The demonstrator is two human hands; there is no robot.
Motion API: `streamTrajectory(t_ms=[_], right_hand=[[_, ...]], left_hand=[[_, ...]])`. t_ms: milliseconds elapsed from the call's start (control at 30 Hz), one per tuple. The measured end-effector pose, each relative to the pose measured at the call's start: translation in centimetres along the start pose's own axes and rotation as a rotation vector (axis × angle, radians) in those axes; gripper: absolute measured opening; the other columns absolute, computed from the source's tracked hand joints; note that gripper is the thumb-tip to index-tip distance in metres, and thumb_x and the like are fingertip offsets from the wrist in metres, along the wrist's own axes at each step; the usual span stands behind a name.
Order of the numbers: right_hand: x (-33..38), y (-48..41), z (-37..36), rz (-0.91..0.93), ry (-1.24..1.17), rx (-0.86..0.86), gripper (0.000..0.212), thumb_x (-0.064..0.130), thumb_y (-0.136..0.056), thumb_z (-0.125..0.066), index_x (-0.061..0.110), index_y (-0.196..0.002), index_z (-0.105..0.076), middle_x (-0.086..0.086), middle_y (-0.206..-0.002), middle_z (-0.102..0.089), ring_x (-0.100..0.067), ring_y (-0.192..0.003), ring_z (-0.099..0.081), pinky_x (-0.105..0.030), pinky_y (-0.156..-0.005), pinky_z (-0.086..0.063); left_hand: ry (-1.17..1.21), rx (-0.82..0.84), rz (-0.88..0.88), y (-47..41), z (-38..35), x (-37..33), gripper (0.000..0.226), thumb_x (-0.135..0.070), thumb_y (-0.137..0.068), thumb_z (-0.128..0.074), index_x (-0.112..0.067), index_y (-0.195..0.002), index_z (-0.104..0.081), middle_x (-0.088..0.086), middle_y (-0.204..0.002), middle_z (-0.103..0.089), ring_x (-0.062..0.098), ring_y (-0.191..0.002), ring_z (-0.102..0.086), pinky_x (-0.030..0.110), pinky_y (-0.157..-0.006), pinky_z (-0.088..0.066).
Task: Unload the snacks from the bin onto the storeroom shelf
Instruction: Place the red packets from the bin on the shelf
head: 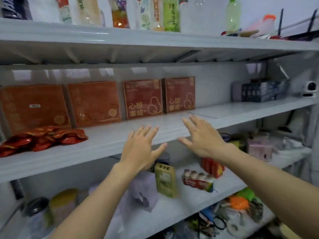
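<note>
- On the lower shelf [174,209] stand a green carton [165,180] and a pack of small bottles [198,181].
- The left hand [141,149] and right hand [202,137] hover at the middle shelf's [110,137] front edge, fingers spread wide, holding nothing.
- The red snack packets [43,138] lie heaped at that shelf's left front.
- Red boxes [143,99] stand upright along its back wall.
- Drink bottles [170,16] line the top shelf [120,38].

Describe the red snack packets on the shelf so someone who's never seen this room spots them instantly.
Take the middle shelf, where four flat reddish boxes stand upright along the back wall. At its left end, in front of the leftmost box, lies a heap of red snack packets. It's the only loose, crinkled, shiny foil there, with gold trim; the boxes are rigid.
</note>
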State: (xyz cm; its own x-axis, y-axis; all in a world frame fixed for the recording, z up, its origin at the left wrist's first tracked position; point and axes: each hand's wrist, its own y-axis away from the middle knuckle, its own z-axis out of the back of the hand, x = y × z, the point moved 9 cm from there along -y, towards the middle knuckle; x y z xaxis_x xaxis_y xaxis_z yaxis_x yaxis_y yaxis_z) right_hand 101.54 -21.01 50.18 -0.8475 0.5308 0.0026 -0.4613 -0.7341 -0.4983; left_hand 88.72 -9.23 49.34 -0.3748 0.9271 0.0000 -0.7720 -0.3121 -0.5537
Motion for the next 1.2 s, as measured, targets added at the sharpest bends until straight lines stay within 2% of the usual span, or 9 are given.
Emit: streamTrajectory(t_ms=[133,367,567,700,833,933,1000,1067,1200], right_hand=[[-8.9,5.5,0.6,-0.091,0.050,0.012,0.076,0.061,-0.098,-0.034,0.016,-0.157,-0.016,-0.013,-0.163,-0.018,-0.030,-0.150,-0.014,-0.044,-0.121,-0.015],[-23.6,13.9,-0.3,-0.319,0.113,0.086,0.080,0.064,-0.097,-0.035,0.018,-0.158,-0.012,-0.011,-0.164,-0.015,-0.028,-0.151,-0.011,-0.044,-0.122,-0.015],[-33.4,20.0,-1.1,-0.509,0.189,0.115,0.078,0.061,-0.097,-0.039,0.017,-0.157,-0.016,-0.013,-0.162,-0.020,-0.030,-0.149,-0.018,-0.044,-0.120,-0.019],[-38.6,23.7,-1.3,-0.635,0.245,0.169,0.074,0.058,-0.098,-0.040,0.015,-0.155,-0.019,-0.013,-0.156,-0.028,-0.031,-0.143,-0.026,-0.042,-0.117,-0.024],[-43.5,27.9,-1.9,-0.776,0.298,0.211,0.076,0.058,-0.098,-0.039,0.015,-0.157,-0.016,-0.013,-0.161,-0.022,-0.030,-0.147,-0.022,-0.041,-0.119,-0.020],[-46.3,31.0,-2.3,-0.878,0.297,0.214,0.075,0.058,-0.098,-0.041,0.014,-0.155,-0.021,-0.013,-0.157,-0.030,-0.031,-0.144,-0.027,-0.041,-0.117,-0.022],[-47.9,32.9,-2.6,-0.916,0.302,0.236,0.082,0.067,-0.092,-0.033,0.013,-0.153,-0.024,-0.010,-0.150,-0.038,-0.030,-0.140,-0.033,-0.043,-0.115,-0.025],[-49.6,34.8,-3.1,-0.961,0.283,0.257,0.087,0.072,-0.087,-0.028,0.013,-0.151,-0.026,-0.010,-0.146,-0.041,-0.031,-0.138,-0.034,-0.044,-0.114,-0.029],[-53.6,38.3,-3.8,-1.023,0.265,0.268,0.083,0.069,-0.087,-0.032,0.013,-0.148,-0.031,-0.010,-0.141,-0.045,-0.031,-0.131,-0.040,-0.039,-0.107,-0.032]], left_hand=[[0.058,0.003,-0.073,-1.2,-2.8,-8.9,0.094,-0.078,-0.078,-0.007,-0.027,-0.154,-0.028,0.000,-0.159,-0.031,0.019,-0.148,-0.023,0.039,-0.120,-0.019],[0.151,0.078,-0.261,-3.8,-9.1,-23.6,0.077,-0.071,-0.092,-0.026,-0.030,-0.156,-0.022,-0.002,-0.163,-0.022,0.018,-0.151,-0.015,0.040,-0.122,-0.011],[0.223,0.127,-0.471,-6.8,-15.4,-35.2,0.079,-0.070,-0.090,-0.025,-0.026,-0.155,-0.026,0.000,-0.162,-0.025,0.019,-0.150,-0.017,0.041,-0.122,-0.012],[0.319,0.143,-0.608,-8.3,-18.8,-42.2,0.074,-0.067,-0.094,-0.033,-0.023,-0.153,-0.031,0.001,-0.158,-0.033,0.020,-0.147,-0.024,0.041,-0.121,-0.015],[0.364,0.157,-0.725,-9.1,-22.7,-49.0,0.089,-0.075,-0.083,-0.013,-0.025,-0.153,-0.032,0.001,-0.157,-0.035,0.019,-0.146,-0.026,0.043,-0.118,-0.022],[0.424,0.244,-0.803,-8.4,-25.4,-53.4,0.080,-0.072,-0.091,-0.026,-0.027,-0.156,-0.024,0.001,-0.162,-0.026,0.020,-0.150,-0.018,0.044,-0.120,-0.016],[0.460,0.274,-0.850,-7.9,-26.6,-56.0,0.074,-0.066,-0.095,-0.033,-0.027,-0.157,-0.022,0.002,-0.163,-0.023,0.020,-0.150,-0.015,0.043,-0.122,-0.012],[0.487,0.303,-0.885,-7.3,-27.8,-58.4,0.073,-0.066,-0.096,-0.033,-0.027,-0.157,-0.022,0.002,-0.163,-0.022,0.019,-0.151,-0.015,0.042,-0.122,-0.010],[0.488,0.310,-0.938,-6.7,-30.1,-63.2,0.073,-0.066,-0.096,-0.032,-0.026,-0.156,-0.024,0.002,-0.162,-0.025,0.018,-0.150,-0.017,0.042,-0.122,-0.011]])
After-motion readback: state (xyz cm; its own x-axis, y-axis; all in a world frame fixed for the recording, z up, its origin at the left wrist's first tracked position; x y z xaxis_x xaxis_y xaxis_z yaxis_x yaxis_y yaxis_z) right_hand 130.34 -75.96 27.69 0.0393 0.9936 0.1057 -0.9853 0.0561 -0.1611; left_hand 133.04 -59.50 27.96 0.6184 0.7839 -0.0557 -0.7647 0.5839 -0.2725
